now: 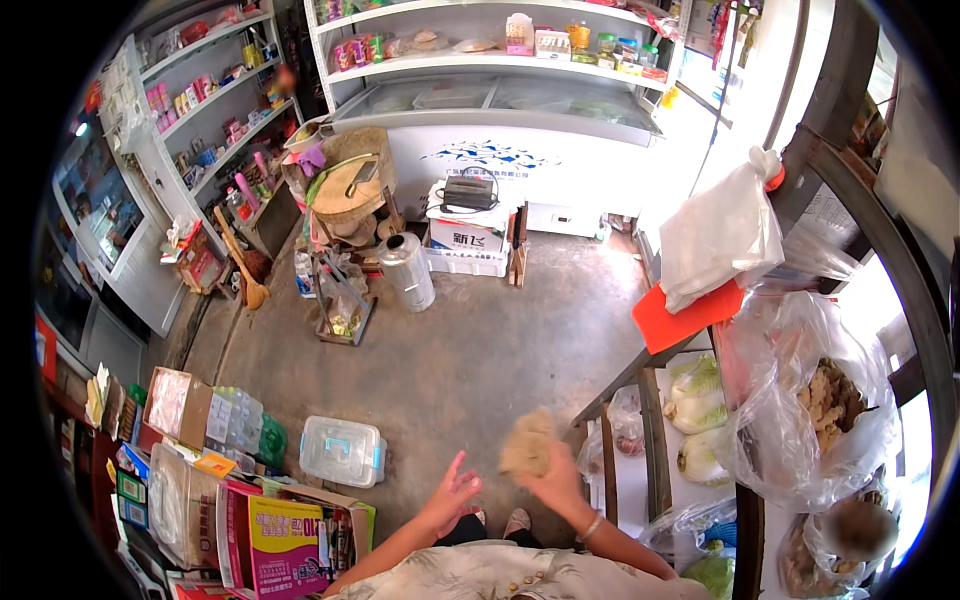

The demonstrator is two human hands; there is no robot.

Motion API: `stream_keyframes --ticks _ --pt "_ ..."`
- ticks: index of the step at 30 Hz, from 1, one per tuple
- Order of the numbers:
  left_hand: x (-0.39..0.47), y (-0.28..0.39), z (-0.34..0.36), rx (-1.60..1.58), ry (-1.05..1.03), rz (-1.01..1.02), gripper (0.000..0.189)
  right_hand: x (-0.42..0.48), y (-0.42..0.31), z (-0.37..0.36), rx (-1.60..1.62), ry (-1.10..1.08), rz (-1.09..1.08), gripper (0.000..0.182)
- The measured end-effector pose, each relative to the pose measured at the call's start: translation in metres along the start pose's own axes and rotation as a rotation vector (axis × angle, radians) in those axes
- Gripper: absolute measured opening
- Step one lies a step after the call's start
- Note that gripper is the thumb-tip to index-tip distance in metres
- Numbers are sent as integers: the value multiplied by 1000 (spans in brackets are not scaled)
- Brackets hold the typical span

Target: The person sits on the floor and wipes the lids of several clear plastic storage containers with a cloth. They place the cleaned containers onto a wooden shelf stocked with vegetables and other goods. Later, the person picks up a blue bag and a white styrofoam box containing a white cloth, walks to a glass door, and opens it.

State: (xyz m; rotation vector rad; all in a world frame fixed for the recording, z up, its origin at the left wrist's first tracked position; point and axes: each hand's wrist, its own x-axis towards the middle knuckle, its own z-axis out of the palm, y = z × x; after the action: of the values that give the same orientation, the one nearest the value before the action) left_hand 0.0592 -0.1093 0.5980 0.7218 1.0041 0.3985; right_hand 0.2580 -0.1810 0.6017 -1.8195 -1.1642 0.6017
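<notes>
My right hand (559,480) grips a tan, rough-looking cloth-like thing (528,444). Motion blurs it, so I cannot tell exactly what it is. My left hand (452,501) is held out in front of my body, fingers apart and nothing in it. A gap separates the two hands, and both are above the concrete floor (465,367). To the left of my left hand, a clear plastic storage box (343,452) with blue latches sits on the floor. Right of my right hand stands a rack holding napa cabbages (694,405).
A clear plastic bag of ginger-like roots (831,401) and hanging white plastic bags (724,232) are at right. Cartons (289,536) crowd the lower left. Ahead are a metal canister (406,271), a chopping block with a cleaver (346,196) and a chest freezer (480,154).
</notes>
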Motion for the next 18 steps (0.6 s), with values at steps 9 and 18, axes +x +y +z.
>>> stream_keyframes --ticks 9,18 --pt "6 34 -39 -325 -4 15 35 28 -28 71 408 -601 -115 52" --pt "24 63 -169 -601 398 339 38 140 -20 96 247 -720 299 22"
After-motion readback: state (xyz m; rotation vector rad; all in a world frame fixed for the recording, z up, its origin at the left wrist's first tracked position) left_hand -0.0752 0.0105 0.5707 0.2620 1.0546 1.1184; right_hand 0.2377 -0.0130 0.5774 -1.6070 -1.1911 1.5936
